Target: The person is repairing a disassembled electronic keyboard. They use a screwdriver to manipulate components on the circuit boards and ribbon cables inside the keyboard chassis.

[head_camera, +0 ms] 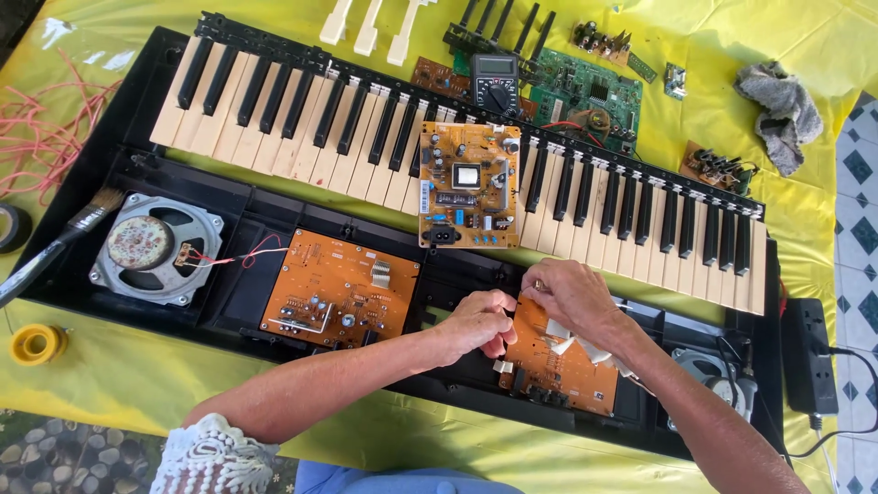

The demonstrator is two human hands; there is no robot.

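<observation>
Both my hands pinch at the near-right circuit board (560, 366) in the open keyboard case (229, 302): left hand (476, 322) clenched on its edge, right hand (572, 297) gripping the top. I count three orange boards here, one speaker (155, 247) left, one meter (495, 80) far. Yellow cloth (110, 375) covers the surface; tiled floor right.

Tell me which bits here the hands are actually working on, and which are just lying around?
In hand:
left hand and right hand, both on the orange circuit board
white ribbon cable on that board
open keyboard case

Lying about:
multimeter
loose white keys
grey rag
brush
solder spool
green board
</observation>
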